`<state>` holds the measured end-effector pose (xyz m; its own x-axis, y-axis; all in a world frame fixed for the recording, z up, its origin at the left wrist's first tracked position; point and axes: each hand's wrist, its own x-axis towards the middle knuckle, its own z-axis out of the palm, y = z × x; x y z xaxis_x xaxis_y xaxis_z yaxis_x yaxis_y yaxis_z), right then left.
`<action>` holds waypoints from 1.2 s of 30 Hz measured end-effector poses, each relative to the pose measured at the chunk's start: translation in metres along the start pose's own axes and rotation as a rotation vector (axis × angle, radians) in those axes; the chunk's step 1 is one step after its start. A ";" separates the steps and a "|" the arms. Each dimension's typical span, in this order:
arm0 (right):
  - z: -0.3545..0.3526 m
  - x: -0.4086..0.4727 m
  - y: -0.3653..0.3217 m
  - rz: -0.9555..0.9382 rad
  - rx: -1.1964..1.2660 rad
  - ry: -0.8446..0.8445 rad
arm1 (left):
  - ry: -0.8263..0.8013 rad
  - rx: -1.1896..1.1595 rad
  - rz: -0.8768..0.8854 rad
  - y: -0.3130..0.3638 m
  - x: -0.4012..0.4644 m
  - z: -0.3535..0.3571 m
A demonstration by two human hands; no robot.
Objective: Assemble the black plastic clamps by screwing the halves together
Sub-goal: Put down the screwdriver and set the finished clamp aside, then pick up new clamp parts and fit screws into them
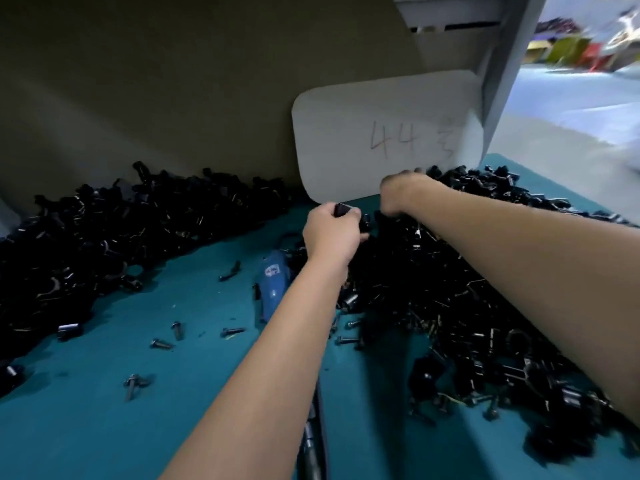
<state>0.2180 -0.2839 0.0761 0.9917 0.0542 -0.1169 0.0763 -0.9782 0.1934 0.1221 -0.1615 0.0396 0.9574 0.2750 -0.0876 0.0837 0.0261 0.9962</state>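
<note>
My left hand (330, 233) grips a black clamp half (343, 209) near the middle of the teal table (194, 382). My right hand (401, 195) reaches into the far end of a big heap of loose black clamp parts (450, 299) on the right, its fingers curled down among the pieces; what they hold is hidden. A second long heap of black clamps (104, 230) runs along the left and back. Several metal screws (162, 342) lie scattered on the table in front.
A blue power screwdriver (273, 282) lies on the table under my left forearm, its hose running toward me. A white board marked "44" (388, 140) leans against the brown back wall. A grey post (502, 64) stands at the right rear.
</note>
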 end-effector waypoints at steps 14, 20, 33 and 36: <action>0.014 0.032 0.022 -0.048 0.040 -0.188 | 0.124 -0.128 -0.097 -0.006 0.024 0.053; 0.017 0.025 0.026 0.022 0.085 0.002 | 0.161 -0.131 -0.154 -0.012 0.026 0.033; 0.014 0.033 0.014 -0.225 0.018 -0.162 | 0.140 -0.102 -0.147 -0.010 0.019 0.019; 0.013 0.035 0.012 -0.222 0.037 -0.079 | 0.141 -0.098 -0.141 -0.009 0.021 0.018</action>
<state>0.2524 -0.2964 0.0622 0.9396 0.2546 -0.2286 0.2865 -0.9507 0.1187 0.1464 -0.1729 0.0287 0.8895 0.3938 -0.2319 0.1797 0.1651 0.9698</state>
